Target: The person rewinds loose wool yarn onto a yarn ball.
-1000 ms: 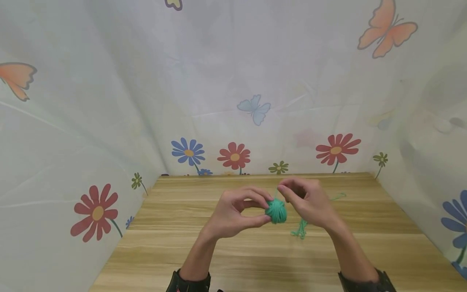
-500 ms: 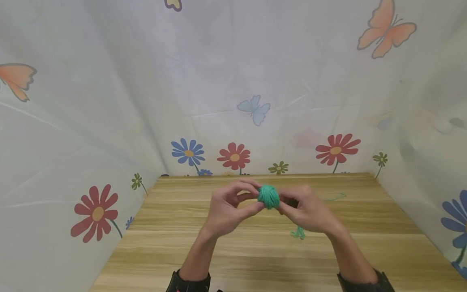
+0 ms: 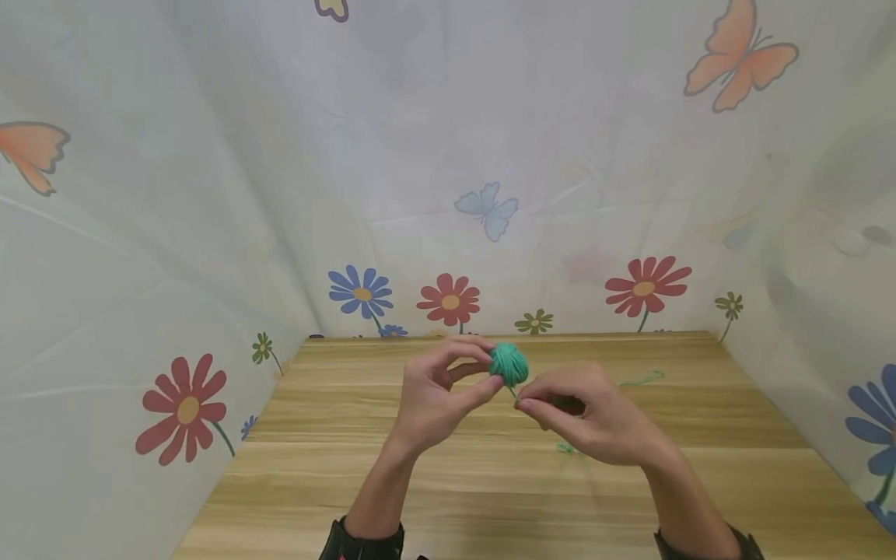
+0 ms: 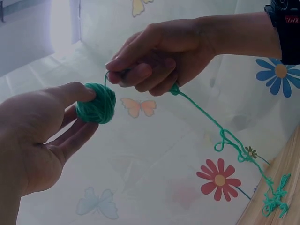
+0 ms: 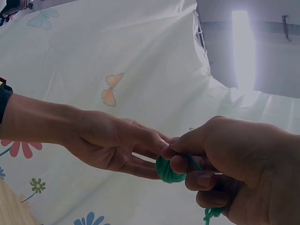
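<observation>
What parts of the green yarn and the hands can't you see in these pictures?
- Strand inside the right hand: left wrist view, curled fingers hide it.
- Far side of the yarn ball: head view, left hand covers it.
- Loose yarn on the table: head view, right hand hides most.

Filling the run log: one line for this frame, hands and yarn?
left hand: holds green yarn ball above table | right hand: pinches yarn strand beside ball | loose yarn tail: on table

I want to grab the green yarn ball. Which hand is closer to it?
Left. The left hand holds the yarn ball in its fingers; the right hand pinches the strand just below it.
</observation>
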`<state>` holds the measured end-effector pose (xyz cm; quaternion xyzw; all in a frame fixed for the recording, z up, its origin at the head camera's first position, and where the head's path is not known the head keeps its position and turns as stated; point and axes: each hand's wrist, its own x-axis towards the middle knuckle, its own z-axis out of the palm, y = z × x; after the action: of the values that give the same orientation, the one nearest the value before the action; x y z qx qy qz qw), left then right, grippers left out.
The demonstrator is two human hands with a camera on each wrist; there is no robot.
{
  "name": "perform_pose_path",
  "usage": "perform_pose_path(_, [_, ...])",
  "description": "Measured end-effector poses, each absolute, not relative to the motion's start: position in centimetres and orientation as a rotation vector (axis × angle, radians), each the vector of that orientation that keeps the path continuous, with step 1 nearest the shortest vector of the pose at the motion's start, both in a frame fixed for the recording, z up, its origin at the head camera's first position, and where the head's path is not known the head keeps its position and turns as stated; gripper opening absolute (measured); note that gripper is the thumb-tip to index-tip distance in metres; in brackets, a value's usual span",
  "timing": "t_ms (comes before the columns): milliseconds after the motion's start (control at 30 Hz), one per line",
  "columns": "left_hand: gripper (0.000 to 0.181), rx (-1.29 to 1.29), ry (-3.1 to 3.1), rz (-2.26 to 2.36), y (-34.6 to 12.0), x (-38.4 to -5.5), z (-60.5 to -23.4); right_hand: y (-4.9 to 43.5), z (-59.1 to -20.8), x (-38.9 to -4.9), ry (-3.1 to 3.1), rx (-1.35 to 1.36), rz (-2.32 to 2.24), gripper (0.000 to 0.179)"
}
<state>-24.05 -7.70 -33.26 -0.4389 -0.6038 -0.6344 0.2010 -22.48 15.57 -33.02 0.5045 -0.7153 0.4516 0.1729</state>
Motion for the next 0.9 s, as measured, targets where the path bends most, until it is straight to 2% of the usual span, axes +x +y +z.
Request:
perform_pose_path(367, [0.027,-1.271,-1.739,-1.747,-7.70,-24.05,-33.29,15.67,-32.24,-21.52,-1.941,1.343,1.335,0.038])
perform_pose_path(900, [0.026,-1.507,-1.790,-1.810,-7.73,-23.80,-33.19,15.70,-32.64,-22.52,-1.876,1.324,1.242,0.037])
